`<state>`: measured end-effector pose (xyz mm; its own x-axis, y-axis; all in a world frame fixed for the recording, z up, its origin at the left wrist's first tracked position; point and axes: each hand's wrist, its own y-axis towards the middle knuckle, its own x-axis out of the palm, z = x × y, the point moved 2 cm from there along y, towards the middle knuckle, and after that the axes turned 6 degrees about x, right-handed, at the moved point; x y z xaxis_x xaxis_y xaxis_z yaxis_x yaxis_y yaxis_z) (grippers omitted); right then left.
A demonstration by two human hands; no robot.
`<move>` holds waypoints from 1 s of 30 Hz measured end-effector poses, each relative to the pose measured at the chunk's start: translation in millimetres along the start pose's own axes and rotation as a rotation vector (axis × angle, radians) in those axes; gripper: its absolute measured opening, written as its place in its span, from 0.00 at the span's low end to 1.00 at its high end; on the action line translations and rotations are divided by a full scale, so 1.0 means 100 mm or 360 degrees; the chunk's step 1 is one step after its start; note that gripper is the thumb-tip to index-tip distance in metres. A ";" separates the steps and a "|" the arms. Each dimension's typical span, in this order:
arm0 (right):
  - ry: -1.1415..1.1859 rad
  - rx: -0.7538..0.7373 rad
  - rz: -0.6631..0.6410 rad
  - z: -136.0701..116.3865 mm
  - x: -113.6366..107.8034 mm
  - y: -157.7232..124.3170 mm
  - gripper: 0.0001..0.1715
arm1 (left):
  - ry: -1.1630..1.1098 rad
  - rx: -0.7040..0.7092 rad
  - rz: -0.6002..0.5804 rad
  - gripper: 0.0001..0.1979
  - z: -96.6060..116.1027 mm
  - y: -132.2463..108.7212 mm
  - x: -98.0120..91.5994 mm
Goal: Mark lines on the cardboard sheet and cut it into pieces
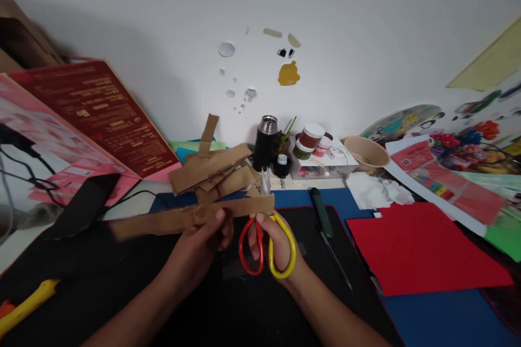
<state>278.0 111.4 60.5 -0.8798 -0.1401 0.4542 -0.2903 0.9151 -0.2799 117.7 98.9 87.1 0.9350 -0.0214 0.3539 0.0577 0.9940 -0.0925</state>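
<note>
A long strip of brown cardboard (171, 220) runs sideways above the black mat, its left end blurred. My left hand (207, 238) pinches it between thumb and fingers near its right part. My right hand (280, 244) holds a pair of scissors (292, 252) with one red and one yellow handle loop. The blades point away from me, close to the strip's right end, which covers part of them. Whether the blades touch the cardboard, I cannot tell. Behind the strip lies a heap of cardboard pieces (209, 170).
A green-handled knife (322, 214) lies right of my hands on the black mat (260, 309). Beyond are a black flask (265, 143) and paint jars (311, 136). Red paper (423, 249) lies at right. A phone (87, 203) and yellow-handled tool (30, 303) are at left.
</note>
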 end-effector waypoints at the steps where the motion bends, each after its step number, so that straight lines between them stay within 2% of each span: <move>1: 0.0001 -0.0003 -0.0015 0.00 0.01 -0.01 0.26 | -0.0016 0.0044 0.0058 0.28 0.00 0.00 -0.01; 6: -0.0050 0.0009 -0.0046 0.04 0.02 -0.02 0.27 | 0.0071 0.0185 0.0296 0.26 -0.02 0.04 -0.10; 8: -0.0039 0.0011 -0.0093 0.07 0.02 -0.02 0.30 | -0.0003 0.0214 0.0412 0.24 0.01 0.09 -0.17; 11: -0.0086 -0.0025 -0.0236 0.14 0.02 -0.04 0.34 | -0.0217 0.0336 0.0633 0.23 0.12 0.18 -0.28; 13: -0.0170 -0.0088 -0.0368 0.18 0.03 -0.07 0.38 | -0.0287 0.0428 0.0709 0.24 0.20 0.23 -0.35; 17: -0.0151 -0.0024 -0.0754 0.25 0.07 -0.13 0.50 | -0.0301 0.0545 0.0727 0.23 0.32 0.27 -0.44; 20: -0.0209 -0.0067 -0.0911 0.24 0.10 -0.16 0.51 | -0.0330 0.0622 0.0756 0.21 0.37 0.26 -0.47; 24: -0.0254 -0.0130 -0.0907 0.24 0.12 -0.16 0.48 | -0.0336 0.0643 0.0778 0.21 0.39 0.24 -0.46; 30: -0.0441 0.0010 -0.0689 0.30 0.10 -0.15 0.44 | -0.0184 0.0664 0.0749 0.21 0.33 0.19 -0.41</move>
<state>261.9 85.0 43.5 -0.7450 -0.6013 0.2888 -0.6514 0.7489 -0.1214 68.6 122.1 101.8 0.7820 0.4158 0.4643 -0.5126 0.8528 0.0996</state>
